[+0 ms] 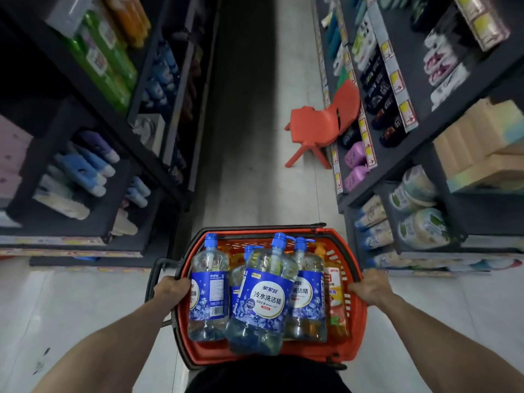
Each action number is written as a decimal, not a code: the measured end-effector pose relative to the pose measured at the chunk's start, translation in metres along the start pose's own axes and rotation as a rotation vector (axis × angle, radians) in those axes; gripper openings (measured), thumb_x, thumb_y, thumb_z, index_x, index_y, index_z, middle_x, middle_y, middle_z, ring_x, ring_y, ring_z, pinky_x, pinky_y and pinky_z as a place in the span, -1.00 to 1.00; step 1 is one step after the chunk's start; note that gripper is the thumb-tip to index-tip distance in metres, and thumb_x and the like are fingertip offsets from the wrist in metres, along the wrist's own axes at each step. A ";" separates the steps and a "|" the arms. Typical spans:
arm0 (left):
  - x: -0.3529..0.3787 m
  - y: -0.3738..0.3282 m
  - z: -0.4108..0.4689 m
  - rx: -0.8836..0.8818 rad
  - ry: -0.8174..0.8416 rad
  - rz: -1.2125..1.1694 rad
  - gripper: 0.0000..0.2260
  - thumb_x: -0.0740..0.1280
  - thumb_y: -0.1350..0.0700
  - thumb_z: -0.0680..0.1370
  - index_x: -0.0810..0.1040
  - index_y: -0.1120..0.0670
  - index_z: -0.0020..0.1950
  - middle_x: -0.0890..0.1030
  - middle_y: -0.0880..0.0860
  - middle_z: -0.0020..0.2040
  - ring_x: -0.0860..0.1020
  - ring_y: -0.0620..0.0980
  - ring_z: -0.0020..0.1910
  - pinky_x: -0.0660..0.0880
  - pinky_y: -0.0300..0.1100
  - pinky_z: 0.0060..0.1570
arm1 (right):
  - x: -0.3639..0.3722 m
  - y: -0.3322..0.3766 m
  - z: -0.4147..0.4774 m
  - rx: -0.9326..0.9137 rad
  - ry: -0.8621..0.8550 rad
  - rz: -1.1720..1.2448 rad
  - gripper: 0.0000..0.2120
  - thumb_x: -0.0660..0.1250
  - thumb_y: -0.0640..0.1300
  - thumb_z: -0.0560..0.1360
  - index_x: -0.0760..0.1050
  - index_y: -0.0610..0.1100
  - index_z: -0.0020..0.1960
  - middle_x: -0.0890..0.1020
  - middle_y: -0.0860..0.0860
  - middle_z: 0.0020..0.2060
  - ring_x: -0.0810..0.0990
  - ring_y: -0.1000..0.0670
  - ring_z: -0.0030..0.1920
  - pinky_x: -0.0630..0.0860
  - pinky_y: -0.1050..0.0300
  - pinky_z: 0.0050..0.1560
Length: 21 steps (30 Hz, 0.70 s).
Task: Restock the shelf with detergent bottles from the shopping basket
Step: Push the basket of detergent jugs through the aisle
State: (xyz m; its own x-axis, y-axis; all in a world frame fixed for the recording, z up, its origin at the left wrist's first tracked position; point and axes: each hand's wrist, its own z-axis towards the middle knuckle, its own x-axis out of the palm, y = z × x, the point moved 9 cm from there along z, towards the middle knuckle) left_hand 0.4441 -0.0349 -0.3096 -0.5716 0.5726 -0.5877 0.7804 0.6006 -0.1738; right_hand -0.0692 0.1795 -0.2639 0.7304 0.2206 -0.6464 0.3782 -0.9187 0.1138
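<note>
Fingertips of the left hand and right hand drop over the basket rim, so the grip beneath is out of sight. The back bottle is mostly covered by the front bottle, and the orange bottle is half hidden. Shelf goods and price tags are blurred, their text unreadable; the forearms run off the bottom edge.
</note>
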 end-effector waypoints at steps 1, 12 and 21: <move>-0.005 -0.016 0.009 0.002 0.007 -0.011 -0.61 0.33 0.08 0.60 0.62 0.33 0.30 0.64 0.36 0.22 0.61 0.33 0.22 0.57 0.08 0.29 | -0.008 0.010 0.007 0.011 -0.001 0.011 -0.77 0.57 -0.09 0.49 0.55 -0.14 -0.19 0.62 -0.01 -0.33 0.62 0.07 -0.36 0.52 0.24 -0.41; -0.069 -0.194 0.051 0.048 0.005 -0.024 -0.18 0.14 -0.06 0.24 0.53 0.34 0.42 0.56 0.40 0.36 0.52 0.36 0.37 0.46 0.00 0.37 | -0.096 0.120 0.108 0.024 0.008 0.075 -0.79 0.58 -0.10 0.46 0.61 -0.20 -0.14 0.69 -0.09 -0.26 0.68 0.00 -0.32 0.42 0.27 -0.52; -0.092 -0.325 0.116 -0.041 -0.039 -0.100 -0.46 0.32 -0.02 0.54 0.56 0.32 0.40 0.58 0.37 0.33 0.53 0.35 0.36 0.46 0.00 0.35 | -0.200 0.246 0.231 -0.021 0.014 0.098 -0.83 0.54 -0.20 0.51 0.55 -0.21 -0.11 0.65 -0.09 -0.21 0.61 0.04 -0.35 0.41 0.25 -0.46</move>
State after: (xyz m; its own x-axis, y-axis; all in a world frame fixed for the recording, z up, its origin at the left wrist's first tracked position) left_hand 0.2728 -0.3475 -0.2911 -0.6351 0.4871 -0.5995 0.7084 0.6766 -0.2007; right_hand -0.2535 -0.1667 -0.2803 0.7723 0.1343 -0.6210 0.3158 -0.9292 0.1918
